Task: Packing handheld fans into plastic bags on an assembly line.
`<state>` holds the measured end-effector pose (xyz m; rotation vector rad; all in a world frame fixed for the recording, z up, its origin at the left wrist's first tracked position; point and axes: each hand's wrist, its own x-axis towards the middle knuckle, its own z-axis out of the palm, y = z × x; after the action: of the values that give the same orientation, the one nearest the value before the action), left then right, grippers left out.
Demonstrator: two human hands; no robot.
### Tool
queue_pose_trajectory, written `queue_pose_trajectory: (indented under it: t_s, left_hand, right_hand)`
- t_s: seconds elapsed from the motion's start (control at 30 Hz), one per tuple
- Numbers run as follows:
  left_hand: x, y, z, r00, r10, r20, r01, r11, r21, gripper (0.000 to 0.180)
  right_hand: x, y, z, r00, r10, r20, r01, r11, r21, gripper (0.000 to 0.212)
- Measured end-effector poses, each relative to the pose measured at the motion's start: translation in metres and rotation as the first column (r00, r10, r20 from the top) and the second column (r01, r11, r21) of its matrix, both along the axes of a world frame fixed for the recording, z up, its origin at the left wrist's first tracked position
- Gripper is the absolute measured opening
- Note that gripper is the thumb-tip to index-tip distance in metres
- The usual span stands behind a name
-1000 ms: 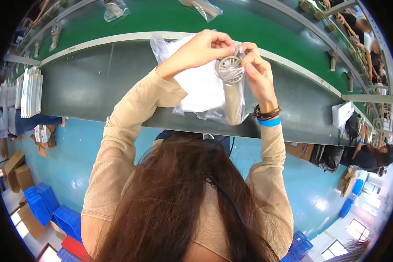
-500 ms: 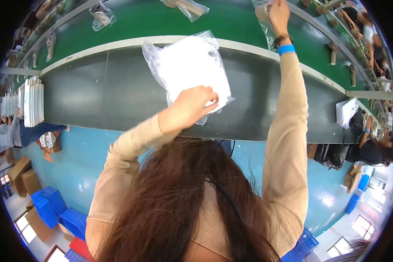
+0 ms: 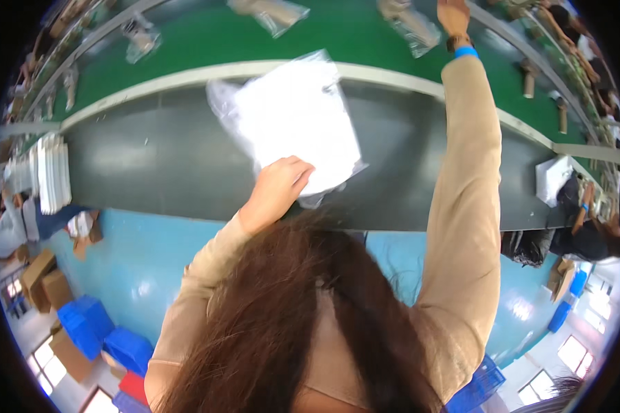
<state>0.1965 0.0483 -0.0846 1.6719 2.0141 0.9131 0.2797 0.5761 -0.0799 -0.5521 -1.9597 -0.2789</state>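
Observation:
A white flat package in a clear plastic bag [image 3: 303, 117] lies on the dark worktop, its far edge overlapping the pale rail. At its near left part, my left hand [image 3: 279, 187] has its fingers bent and closed on the bag. My right arm stretches far out over the green conveyor belt [image 3: 351, 45]. My right hand [image 3: 455, 19] is cut off by the picture's upper edge, so its fingers are hidden. Just left of it, a bagged brown object [image 3: 412, 26] lies on the belt, apart from the hand.
More bagged items, such as one at the upper middle [image 3: 272, 12] and one farther left [image 3: 141, 38], lie along the belt. A stack of white flat pieces [image 3: 52, 172] stands at the worktop's left end. Blue crates [image 3: 86, 323] are on the floor. Other people work at both sides.
My right hand has let go of the bagged brown object and moved right and farther out. My left hand has slid left and uncurled slightly on the white package.

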Motion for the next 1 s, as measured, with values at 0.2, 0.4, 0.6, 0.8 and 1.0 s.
queue_pose_trajectory:
  t_s: [0.2,0.4,0.6,0.8,1.0]
  left_hand:
    - [0.007,0.001,0.001,0.953,0.164,0.254,-0.129,0.980,-0.149,0.008]
    - [0.004,0.002,0.007,0.907,0.163,0.388,-0.070,0.968,-0.243,0.010]
    - [0.006,0.013,-0.005,0.913,0.209,0.349,-0.116,0.956,-0.268,0.010]
    - [0.012,0.024,-0.008,0.942,0.177,0.285,-0.104,0.962,-0.253,0.008]
    - [0.022,0.023,-0.011,0.938,0.240,0.249,-0.155,0.936,-0.316,0.007]
  right_hand:
    - [0.188,0.042,-0.027,0.743,-0.667,0.043,0.669,0.740,-0.076,0.021]
    - [0.277,0.090,-0.049,0.492,-0.837,0.238,0.839,0.383,-0.386,0.048]
    - [0.295,0.125,-0.080,0.488,-0.696,0.526,0.840,0.211,-0.500,0.053]
    - [0.250,0.064,-0.082,0.696,-0.593,0.406,0.715,0.519,-0.468,0.043]
    - [0.193,-0.010,-0.058,0.750,-0.458,0.477,0.653,0.628,-0.424,0.048]
